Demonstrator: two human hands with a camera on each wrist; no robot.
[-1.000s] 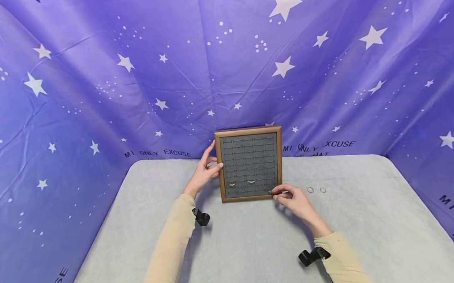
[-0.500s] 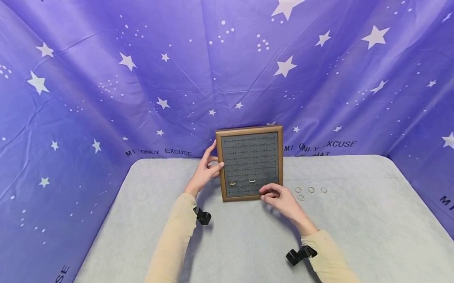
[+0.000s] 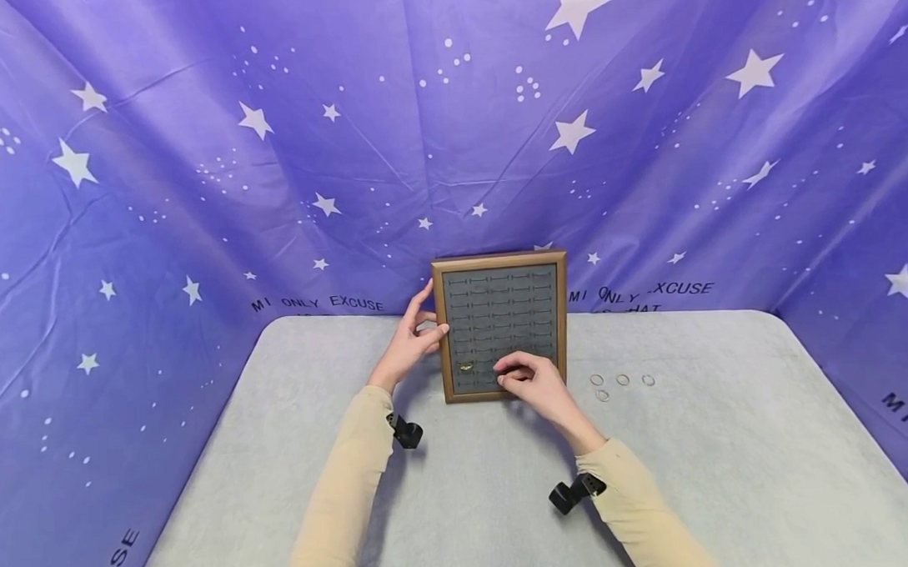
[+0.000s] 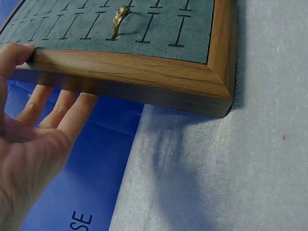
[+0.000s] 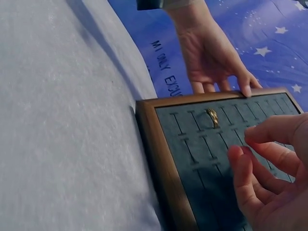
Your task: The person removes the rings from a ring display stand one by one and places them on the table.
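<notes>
A wood-framed ring display (image 3: pixel 501 298) with a dark grey slotted panel stands near the back of the table. My left hand (image 3: pixel 410 349) grips its left side, thumb on the front of the frame and fingers behind, as the left wrist view also shows. A gold ring (image 5: pixel 211 118) sits in a lower slot of the leftmost column. In front of the lower panel is my right hand (image 3: pixel 536 386), fingers bent, with thumb and fingertips (image 5: pixel 250 134) close together. This hand covers the silvery ring's slot; I cannot tell whether it holds that ring.
Several loose thin rings (image 3: pixel 622 379) lie on the table right of the display. The pale grey table (image 3: pixel 461 500) stretches in front. A purple curtain (image 3: pixel 344 154) with stars hangs behind and at both sides.
My right hand has moved left across the lower panel from the frame's right corner, uncovering loose rings on the table and covering the silvery ring. My left hand keeps its grip.
</notes>
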